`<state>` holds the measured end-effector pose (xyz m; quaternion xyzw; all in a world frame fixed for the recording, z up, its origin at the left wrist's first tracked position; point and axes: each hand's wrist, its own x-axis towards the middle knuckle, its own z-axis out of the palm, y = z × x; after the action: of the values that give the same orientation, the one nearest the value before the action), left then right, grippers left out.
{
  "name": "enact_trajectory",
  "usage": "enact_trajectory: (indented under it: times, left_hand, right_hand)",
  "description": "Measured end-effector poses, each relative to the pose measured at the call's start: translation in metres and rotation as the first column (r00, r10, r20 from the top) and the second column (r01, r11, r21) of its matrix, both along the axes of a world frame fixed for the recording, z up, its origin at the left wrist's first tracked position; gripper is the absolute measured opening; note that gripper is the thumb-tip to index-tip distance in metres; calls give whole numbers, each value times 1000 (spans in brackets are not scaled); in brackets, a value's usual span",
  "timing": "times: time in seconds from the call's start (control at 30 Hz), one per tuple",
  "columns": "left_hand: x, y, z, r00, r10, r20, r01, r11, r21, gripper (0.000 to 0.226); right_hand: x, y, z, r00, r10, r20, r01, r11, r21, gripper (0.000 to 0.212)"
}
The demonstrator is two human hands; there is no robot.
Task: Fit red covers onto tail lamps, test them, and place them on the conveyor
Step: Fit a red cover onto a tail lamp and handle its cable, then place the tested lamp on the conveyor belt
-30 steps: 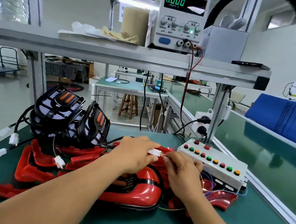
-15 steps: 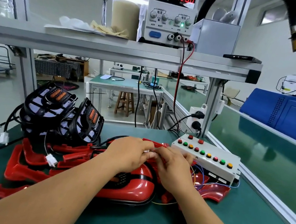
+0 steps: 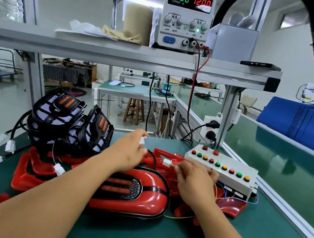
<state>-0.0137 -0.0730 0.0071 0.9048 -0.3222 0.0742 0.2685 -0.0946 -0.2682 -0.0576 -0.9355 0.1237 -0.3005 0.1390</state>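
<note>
Left forearm (image 3: 59,196) and right forearm (image 3: 223,230), both bare, are reaching forward side by side. Left hand (image 3: 129,151) is hovering higher, fingers curled, thumb and fingertips pinching a white connector (image 3: 142,140). Right hand (image 3: 196,177) is sitting lower, knuckles up, fingertips pinching a second white connector (image 3: 167,162). The hands are standing apart, not touching.

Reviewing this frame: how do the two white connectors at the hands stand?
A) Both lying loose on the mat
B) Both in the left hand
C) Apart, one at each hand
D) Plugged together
C: the left hand pinches the upper connector, the right hand holds the lower connector, and a clear gap lies between the two.
</note>
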Motion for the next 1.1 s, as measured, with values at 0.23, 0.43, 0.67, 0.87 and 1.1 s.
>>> enact_trajectory:
  times: [0.23,0.43,0.67,0.87,1.1]
  left_hand:
    - [6,60,-7,969,240,-56,-212,694,-688,24]
    - [-9,89,-32,936,115,-334,-352,255,-900,25]
    - [-23,90,-25,923,-101,-372,-382,-111,-917,24]
    - [-28,100,-13,920,-294,-261,-359,-359,-861,30]
    - [-29,89,-30,774,-567,-282,-571,-433,-698,34]
  right_hand:
    - [-3,14,16,981,183,60,-179,981,-69,35]
    - [-1,46,9,853,438,-284,-388,896,217,66]
    - [-3,52,16,840,501,-208,-331,778,535,60]
    - [-12,51,20,821,571,19,-373,510,775,52]
    - [-16,52,26,825,397,402,-487,138,863,36]
